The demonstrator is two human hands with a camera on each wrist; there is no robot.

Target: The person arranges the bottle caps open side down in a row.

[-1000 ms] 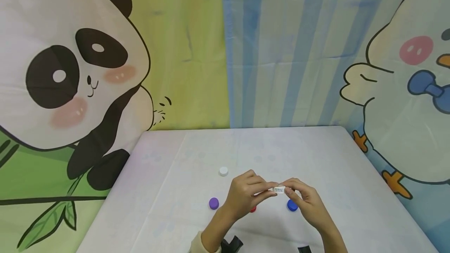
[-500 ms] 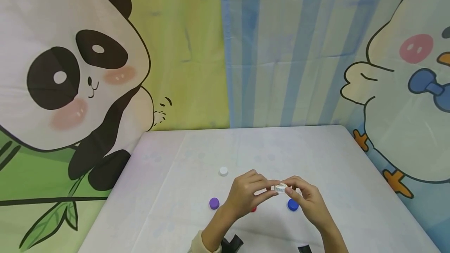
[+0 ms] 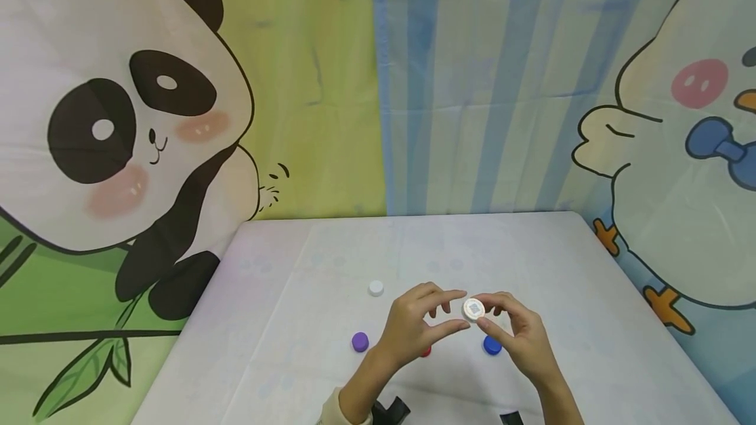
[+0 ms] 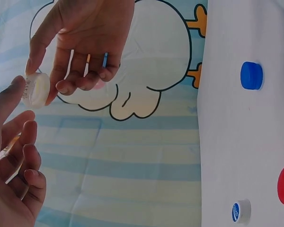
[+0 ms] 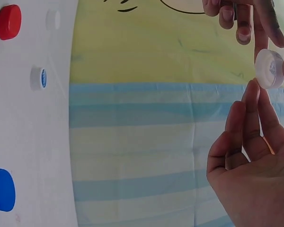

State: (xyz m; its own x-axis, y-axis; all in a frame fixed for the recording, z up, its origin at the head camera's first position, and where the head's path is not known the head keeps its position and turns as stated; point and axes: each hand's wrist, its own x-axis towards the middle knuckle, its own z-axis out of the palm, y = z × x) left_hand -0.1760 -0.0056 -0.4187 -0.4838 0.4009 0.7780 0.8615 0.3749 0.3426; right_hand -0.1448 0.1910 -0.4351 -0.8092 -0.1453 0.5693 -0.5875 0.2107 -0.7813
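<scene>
My right hand point(image 3: 520, 336) pinches a white bottle cap point(image 3: 474, 309) between thumb and fingertips, raised over the table. The cap's flat face, with a printed mark, is turned up toward the head view. My left hand point(image 3: 413, 323) stands on the cap's other side, index finger and thumb spread wide with the cap's edge near their tips. In the left wrist view, the cap point(image 4: 37, 91) shows its hollow side, and a left fingertip overlaps its rim. The right wrist view has the cap point(image 5: 270, 69) between the right thumb and fingers, left fingers behind it.
On the white table point(image 3: 283, 359) lie a white cap point(image 3: 375, 288), a purple cap point(image 3: 360, 342) and a blue cap point(image 3: 492, 345). A red cap point(image 3: 426, 351) is mostly hidden behind my left hand. Cartoon-printed curtains point(image 3: 319, 84) surround the table. Black pieces point(image 3: 391, 410) show near the wrists.
The cap has turned from edge-on to face-up toward the head view. My left finger and thumb have spread apart from it, while my right hand keeps its pinch.
</scene>
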